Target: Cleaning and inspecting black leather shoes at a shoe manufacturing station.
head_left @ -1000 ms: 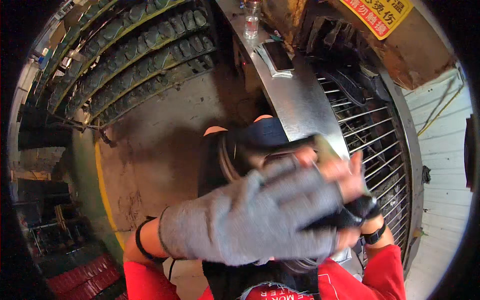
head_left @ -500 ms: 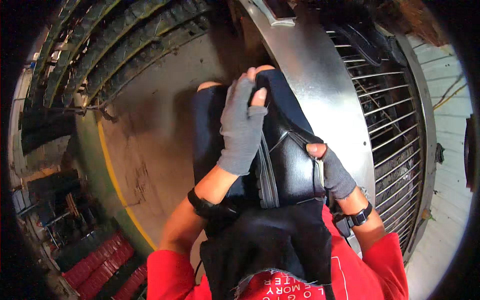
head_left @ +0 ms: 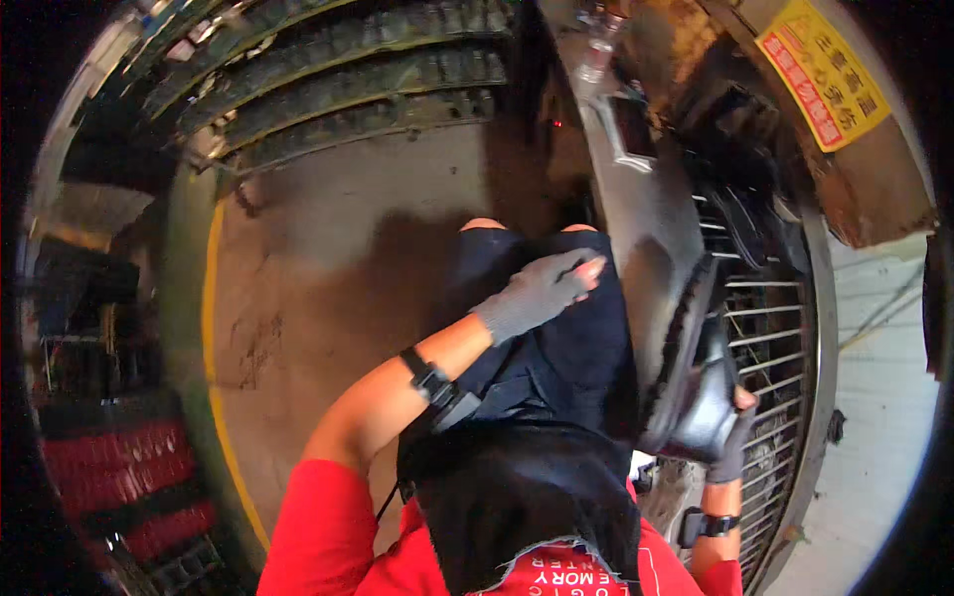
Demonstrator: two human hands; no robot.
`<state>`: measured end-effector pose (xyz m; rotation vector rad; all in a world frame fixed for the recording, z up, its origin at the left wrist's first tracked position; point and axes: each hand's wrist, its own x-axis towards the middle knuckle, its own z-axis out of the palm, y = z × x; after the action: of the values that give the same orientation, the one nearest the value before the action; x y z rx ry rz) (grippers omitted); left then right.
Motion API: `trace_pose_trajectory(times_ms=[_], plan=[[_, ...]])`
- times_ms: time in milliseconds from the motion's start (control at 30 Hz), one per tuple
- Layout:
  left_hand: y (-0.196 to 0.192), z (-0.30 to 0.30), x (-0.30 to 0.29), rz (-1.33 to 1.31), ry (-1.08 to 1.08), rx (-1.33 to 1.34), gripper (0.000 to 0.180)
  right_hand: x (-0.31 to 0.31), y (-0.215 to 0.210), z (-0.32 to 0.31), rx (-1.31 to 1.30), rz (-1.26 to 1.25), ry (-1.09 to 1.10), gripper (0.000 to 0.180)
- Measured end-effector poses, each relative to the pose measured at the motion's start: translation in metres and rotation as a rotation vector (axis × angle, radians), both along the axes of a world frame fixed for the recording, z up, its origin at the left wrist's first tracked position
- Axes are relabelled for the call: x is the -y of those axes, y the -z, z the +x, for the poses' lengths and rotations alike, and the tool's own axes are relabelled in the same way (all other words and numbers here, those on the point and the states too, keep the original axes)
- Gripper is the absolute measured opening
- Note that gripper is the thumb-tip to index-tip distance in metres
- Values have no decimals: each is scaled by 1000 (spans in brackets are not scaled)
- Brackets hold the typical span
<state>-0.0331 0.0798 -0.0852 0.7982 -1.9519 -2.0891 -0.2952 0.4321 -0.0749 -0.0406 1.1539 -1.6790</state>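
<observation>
A glossy black leather boot (head_left: 711, 382) with a thick, treaded sole is in my right hand (head_left: 735, 442), off to the right of my lap. It is over the metal ledge and the bars, its sole facing left. The gloved fingers grip its right side, partly hidden behind it; whether the boot touches the bars I cannot tell. My left hand (head_left: 537, 296), in a grey fingerless glove, is over my dark-clad thighs, apart from the boot. Its fingers are curled, with the bare tips together; anything inside them is hidden.
A metal ledge (head_left: 651, 248) and a rack of metal bars (head_left: 765, 343) run along my right. Another dark shoe (head_left: 745, 223) lies on the bars. A flat, light-edged object (head_left: 626, 134) and a clear bottle (head_left: 596, 55) stand farther up the ledge. Tiered racks (head_left: 368, 89) are ahead left.
The boot has gone from my lap to the right with my right hand. My left hand has come off the boot, and its fingers have curled. The view has shifted too.
</observation>
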Motion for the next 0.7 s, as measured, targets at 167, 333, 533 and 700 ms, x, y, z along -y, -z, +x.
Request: trace_pose_trajectory(times_ms=[167, 333, 533, 700], plan=[[37, 39, -12, -199, -116, -102, 36, -122, -52, -103, -515, 547, 41, 58], [19, 27, -8, -322, -146, -81, 33, -195, -41, -142, -1219, 1402, -443, 70], [25, 23, -16, -180, -166, -34, 24, 26, -3, -115, -1611, 728, -425, 69], [38, 14, -16, -137, -174, -74, 20, 171, 35, -171, -1961, 573, -272, 57]])
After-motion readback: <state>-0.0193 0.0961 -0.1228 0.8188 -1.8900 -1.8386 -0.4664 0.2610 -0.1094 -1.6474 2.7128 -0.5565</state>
